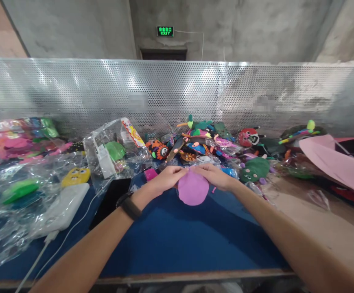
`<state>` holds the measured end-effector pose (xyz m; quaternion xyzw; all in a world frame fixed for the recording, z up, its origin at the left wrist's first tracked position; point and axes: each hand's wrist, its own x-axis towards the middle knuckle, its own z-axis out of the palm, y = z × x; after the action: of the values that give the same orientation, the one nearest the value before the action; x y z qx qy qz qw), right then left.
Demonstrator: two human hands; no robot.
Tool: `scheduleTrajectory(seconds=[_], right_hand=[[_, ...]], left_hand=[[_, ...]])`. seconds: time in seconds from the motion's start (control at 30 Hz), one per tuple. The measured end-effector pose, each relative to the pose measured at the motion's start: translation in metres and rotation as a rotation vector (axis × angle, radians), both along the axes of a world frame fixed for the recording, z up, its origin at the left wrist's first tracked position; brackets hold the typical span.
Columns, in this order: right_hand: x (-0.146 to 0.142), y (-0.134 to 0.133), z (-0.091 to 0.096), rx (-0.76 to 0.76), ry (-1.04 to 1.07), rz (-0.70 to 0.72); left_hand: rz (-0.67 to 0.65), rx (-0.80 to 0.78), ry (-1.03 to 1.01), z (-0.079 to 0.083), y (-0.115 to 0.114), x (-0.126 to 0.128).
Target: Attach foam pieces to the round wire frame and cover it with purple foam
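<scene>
A round purple piece, flat and soft-looking like felt or foam, hangs between my two hands above the blue table top. My left hand pinches its upper left edge, fingertips closed. At the upper right edge, my right hand is closed on the same piece. Both sets of fingertips nearly meet at its top. A dark band circles my left wrist. Just beyond my left hand lies a small magenta item; a tiny pink bit shows below my right hand.
A black phone and a white power bank with a cable lie at left, among clear plastic bags. Colourful craft pieces are heaped along the perforated metal panel. A green stuffed shape and pink sheets lie at right.
</scene>
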<state>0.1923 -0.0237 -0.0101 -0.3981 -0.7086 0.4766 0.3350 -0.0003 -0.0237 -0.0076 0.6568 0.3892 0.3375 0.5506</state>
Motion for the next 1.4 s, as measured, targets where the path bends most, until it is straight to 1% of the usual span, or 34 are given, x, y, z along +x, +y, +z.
scheduleTrajectory(seconds=[0.1,0.2,0.27,0.37,0.47,0.6,0.77,0.83,0.93,1.0,1.1,1.17,1.3,1.33,1.4], right_hand=[[-0.001,0.000,0.000,0.044,-0.027,0.004],[-0.002,0.001,0.001,0.107,-0.021,0.007],[-0.003,0.001,0.003,0.117,-0.020,-0.004],[-0.002,0.000,0.005,0.040,-0.050,-0.015],[0.001,-0.001,0.006,-0.037,-0.094,0.020],[0.004,-0.001,0.006,-0.006,-0.098,0.056],[0.005,-0.002,0.006,-0.036,-0.055,0.037],[0.003,-0.003,0.006,-0.038,-0.054,0.038],[0.003,-0.003,0.006,-0.039,-0.046,0.074],[0.003,-0.002,0.006,-0.059,-0.047,0.089],[0.003,-0.002,0.006,-0.083,-0.066,0.071],[0.003,-0.002,0.006,-0.062,-0.077,0.055],[0.003,0.000,0.006,0.021,-0.086,0.049],[0.003,0.000,0.006,0.028,-0.088,0.042],[0.002,0.000,0.007,0.015,-0.101,0.022]], left_hand=[[0.012,0.040,0.007,0.001,-0.002,0.001],[-0.032,0.013,0.004,0.004,-0.005,0.001],[-0.057,-0.004,0.023,0.004,-0.006,0.001],[-0.038,0.047,0.056,0.001,-0.002,-0.001],[-0.024,0.108,0.055,-0.004,0.004,-0.002],[-0.012,0.076,0.039,-0.005,0.004,0.000],[0.046,0.057,0.028,-0.001,-0.003,0.003],[0.046,0.058,0.020,-0.002,-0.003,0.003],[0.027,0.057,0.001,-0.004,-0.002,0.002],[0.005,0.079,0.001,-0.005,-0.001,0.001],[0.006,0.161,0.022,-0.006,0.001,0.002],[0.027,0.186,0.022,-0.008,0.003,0.002],[-0.007,0.112,0.025,-0.009,0.004,0.002],[-0.016,0.114,0.035,-0.009,0.004,0.002],[-0.007,0.168,0.053,-0.009,0.005,0.002]])
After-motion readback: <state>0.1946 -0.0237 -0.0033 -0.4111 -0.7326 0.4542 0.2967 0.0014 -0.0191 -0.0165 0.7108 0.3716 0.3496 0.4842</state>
